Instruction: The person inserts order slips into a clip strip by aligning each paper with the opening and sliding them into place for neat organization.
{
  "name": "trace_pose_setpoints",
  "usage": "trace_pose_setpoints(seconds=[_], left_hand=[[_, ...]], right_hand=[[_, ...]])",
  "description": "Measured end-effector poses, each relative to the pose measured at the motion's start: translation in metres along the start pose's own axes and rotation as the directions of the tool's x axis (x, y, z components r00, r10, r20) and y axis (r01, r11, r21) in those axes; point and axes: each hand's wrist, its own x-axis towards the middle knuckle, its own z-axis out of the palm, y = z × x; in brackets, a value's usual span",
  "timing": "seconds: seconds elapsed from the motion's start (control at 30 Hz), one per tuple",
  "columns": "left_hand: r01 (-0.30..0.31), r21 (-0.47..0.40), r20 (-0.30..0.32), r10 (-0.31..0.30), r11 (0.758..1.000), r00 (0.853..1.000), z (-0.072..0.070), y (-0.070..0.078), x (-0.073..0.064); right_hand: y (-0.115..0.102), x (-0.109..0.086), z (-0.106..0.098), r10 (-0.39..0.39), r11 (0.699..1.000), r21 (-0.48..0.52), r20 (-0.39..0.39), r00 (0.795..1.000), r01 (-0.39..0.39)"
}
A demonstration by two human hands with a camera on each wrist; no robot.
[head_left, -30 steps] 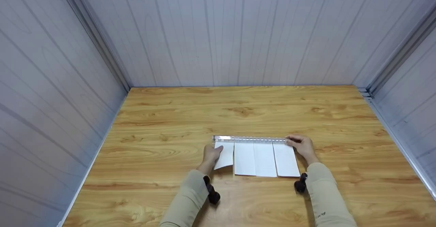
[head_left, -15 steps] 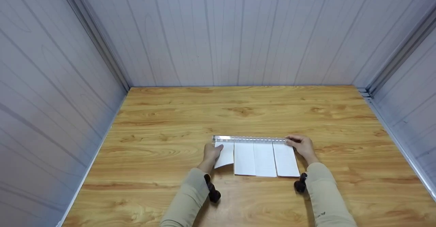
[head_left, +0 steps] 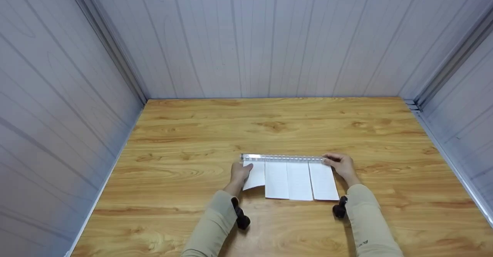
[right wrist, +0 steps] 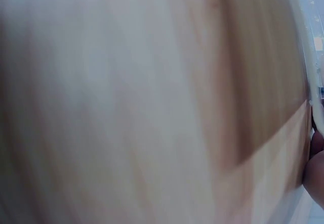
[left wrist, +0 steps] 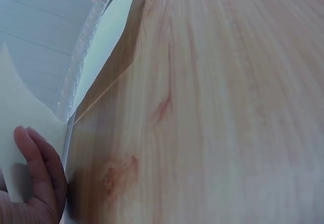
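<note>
Side by side lie several white paper panels, with a clear ruler along their far edge. The leftmost paper panel is lifted at its near end and curves up from the table. My left hand pinches that panel by its left edge; in the left wrist view, fingers lie against the raised paper. At the ruler's right end my right hand grips it, thumb on top, over the rightmost paper panel. The right wrist view shows only part of that hand at its edge.
A wood-grain table spreads around the paper. Pale panel walls stand behind it and on both sides. A black wrist camera hangs from the left sleeve, another black wrist camera from the right.
The near edge of the leftmost paper panel has risen very slightly under the left hand. The ruler, the other panels and the right hand stay in place.
</note>
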Motion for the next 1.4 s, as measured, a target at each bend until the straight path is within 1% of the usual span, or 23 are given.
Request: trace_pose_setpoints(seconds=[0.07,0.13,0.2,0.23,0.27,0.3,0.37,0.43,0.53,0.63,0.7,0.77,0.93,1.0,1.17,1.2,1.3,1.4], left_hand=[[-0.051,-0.014,-0.004,0.051,0.999,0.999,-0.013,0.026,-0.031],[-0.049,-0.013,0.002,0.049,0.999,0.999,-0.029,0.062,-0.069],[-0.031,-0.014,0.010,0.031,0.999,0.999,-0.045,0.100,-0.108],[-0.042,-0.012,-0.004,0.042,0.999,0.999,-0.050,0.112,-0.122],[-0.035,-0.004,0.006,0.035,0.999,0.999,-0.057,0.126,-0.136],[-0.010,0.011,0.017,0.010,1.000,1.000,-0.061,0.137,-0.146],[-0.026,0.030,0.034,0.025,0.999,0.999,-0.067,0.146,-0.157],[-0.037,0.062,0.052,0.033,0.997,0.998,-0.070,0.145,-0.157],[-0.037,0.096,0.072,0.031,0.995,0.997,-0.074,0.146,-0.159],[-0.053,0.102,0.079,0.045,0.993,0.996,-0.079,0.145,-0.159],[-0.081,0.098,0.073,0.074,0.992,0.995,-0.082,0.144,-0.159],[-0.091,0.104,0.061,0.085,0.990,0.994,-0.086,0.142,-0.159],[-0.120,0.155,0.024,0.117,0.981,0.993,-0.095,0.141,-0.158],[-0.104,0.144,0.026,0.101,0.984,0.995,-0.098,0.142,-0.157],[-0.039,0.088,0.052,0.034,0.995,0.998,-0.104,0.142,-0.156],[-0.043,0.091,0.052,0.038,0.995,0.998,-0.105,0.142,-0.156],[-0.111,0.156,0.023,0.108,0.982,0.994,-0.108,0.141,-0.156],[-0.178,0.207,-0.001,0.183,0.962,0.983,-0.110,0.140,-0.156]], right_hand=[[0.000,0.000,0.000,0.002,0.999,-0.032,-0.003,1.000,-0.002],[0.001,0.000,0.000,0.006,0.998,-0.057,-0.001,1.000,-0.006],[0.001,0.000,0.000,0.005,0.998,-0.070,-0.004,1.000,-0.005],[0.000,0.000,0.000,0.002,0.997,-0.073,-0.004,1.000,-0.003],[0.000,0.000,0.000,-0.003,0.997,-0.080,-0.004,1.000,0.003],[0.000,0.000,0.000,-0.007,0.997,-0.078,-0.006,1.000,0.007],[0.000,0.000,0.000,-0.018,0.997,-0.075,-0.008,1.000,0.018],[0.000,-0.001,0.000,-0.024,0.997,-0.074,-0.009,1.000,0.023],[0.001,-0.001,0.000,-0.030,0.997,-0.074,-0.007,1.000,0.029],[0.002,-0.001,0.000,-0.034,0.997,-0.072,-0.009,0.999,0.033],[0.003,0.000,0.000,-0.038,0.997,-0.072,-0.010,0.999,0.037],[0.003,0.000,0.000,-0.035,0.996,-0.078,-0.014,0.999,0.034],[0.002,0.001,-0.001,-0.030,0.995,-0.100,-0.013,0.999,0.028],[0.001,0.001,-0.001,-0.027,0.994,-0.109,-0.006,1.000,0.027],[0.000,0.000,0.000,-0.017,0.994,-0.108,-0.003,1.000,0.017],[0.000,0.000,0.000,-0.019,0.995,-0.098,-0.009,1.000,0.018],[0.000,-0.001,0.000,-0.025,0.995,-0.097,-0.016,1.000,0.023],[0.000,-0.001,0.000,-0.023,0.995,-0.094,-0.020,1.000,0.021]])
